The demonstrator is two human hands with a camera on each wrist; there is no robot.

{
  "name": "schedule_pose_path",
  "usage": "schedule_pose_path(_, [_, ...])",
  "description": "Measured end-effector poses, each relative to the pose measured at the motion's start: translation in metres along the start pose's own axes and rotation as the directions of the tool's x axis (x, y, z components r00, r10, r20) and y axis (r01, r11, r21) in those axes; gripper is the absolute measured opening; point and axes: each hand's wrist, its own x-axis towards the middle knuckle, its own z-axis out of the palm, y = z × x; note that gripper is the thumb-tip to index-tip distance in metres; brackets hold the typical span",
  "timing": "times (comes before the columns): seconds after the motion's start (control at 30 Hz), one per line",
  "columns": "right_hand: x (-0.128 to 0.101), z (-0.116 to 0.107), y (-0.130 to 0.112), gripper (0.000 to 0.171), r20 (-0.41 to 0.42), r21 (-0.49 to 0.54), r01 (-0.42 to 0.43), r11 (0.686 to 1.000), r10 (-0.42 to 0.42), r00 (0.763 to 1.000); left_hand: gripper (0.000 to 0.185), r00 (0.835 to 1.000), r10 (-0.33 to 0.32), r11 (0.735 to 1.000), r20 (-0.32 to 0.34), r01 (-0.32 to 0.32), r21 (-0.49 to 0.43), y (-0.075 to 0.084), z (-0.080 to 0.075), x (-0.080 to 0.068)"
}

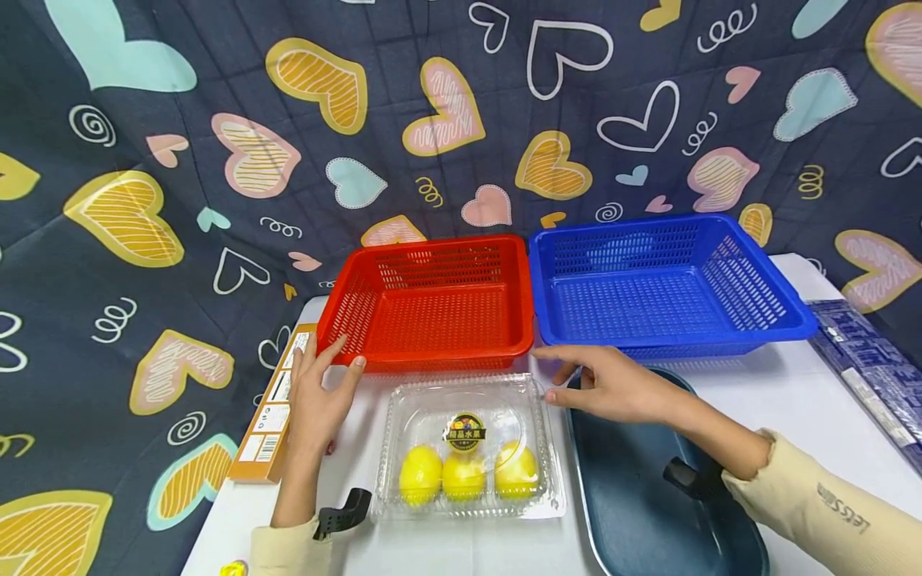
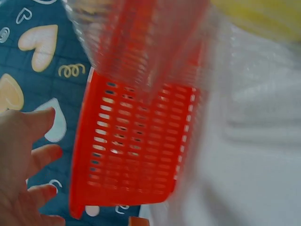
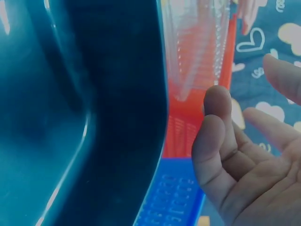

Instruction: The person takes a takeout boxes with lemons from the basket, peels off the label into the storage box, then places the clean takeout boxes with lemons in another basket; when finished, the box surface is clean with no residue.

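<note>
Before the red basket [image 1: 439, 360] lies a clear plastic box [image 1: 418, 408] (seemingly closed), three yellow fruits [image 1: 463, 478] inside.

The box [image 1: 432, 404], fruits [image 1: 463, 478] inside, lies before the left basket [image 1: 442, 320] and left of the tray [image 1: 637, 480].

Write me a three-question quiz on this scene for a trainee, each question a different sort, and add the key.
1. In the head view, how many yellow fruits show in the clear box?
2. True or false: in the head view, the blue basket stands to the right of the red basket.
3. Which hand is nearer the dark tray? A) The left. B) The right. C) Both equally.

Key: 1. Three. 2. True. 3. B, the right hand.
</note>
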Motion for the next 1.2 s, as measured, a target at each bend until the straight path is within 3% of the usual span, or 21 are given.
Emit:
schedule_pose_path(0.17, [0.003,-0.001,0.004,0.049,-0.027,0.015,0.022,1.000,-0.022,0.999,0.050,0.997,0.074,0.996,0.003,-0.074,-0.041,0.009,-0.008,-0.005])
schedule_pose_path(0.3, [0.005,-0.001,0.006,0.046,-0.037,0.044,0.035,0.998,-0.033,0.999,0.053,0.982,0.169,0.984,0.082,-0.164,-0.062,0.015,-0.013,-0.011])
schedule_pose_path(0.37, [0.007,-0.001,0.006,0.045,-0.042,0.050,0.042,0.998,-0.040,0.998,0.055,0.961,0.234,0.972,0.145,-0.228,-0.059,0.018,-0.015,-0.014])
schedule_pose_path(0.47, [0.010,0.000,0.009,0.043,-0.051,0.047,0.048,0.998,-0.045,0.998,0.057,0.916,0.321,0.947,0.239,-0.312,-0.078,0.022,-0.016,-0.020])
schedule_pose_path(0.6, [0.013,0.003,0.010,0.043,-0.064,0.041,0.056,0.998,-0.053,0.997,0.058,0.860,0.392,0.920,0.327,-0.370,-0.129,0.028,-0.015,-0.029])
schedule_pose_path(0.97, [0.024,0.011,0.007,0.040,-0.060,0.035,0.132,0.991,-0.130,0.990,0.066,0.737,0.435,0.895,0.517,-0.414,-0.163,0.034,-0.006,-0.049])
schedule_pose_path(1.07, [0.029,0.013,0.005,0.040,-0.047,0.045,0.154,0.987,-0.152,0.987,0.068,0.718,0.431,0.895,0.547,-0.415,-0.160,0.033,-0.003,-0.052])
schedule_pose_path(1.2, [0.034,0.016,0.002,0.039,-0.033,0.044,0.168,0.985,-0.166,0.986,0.070,0.706,0.407,0.904,0.579,-0.400,-0.148,0.032,0.000,-0.054])
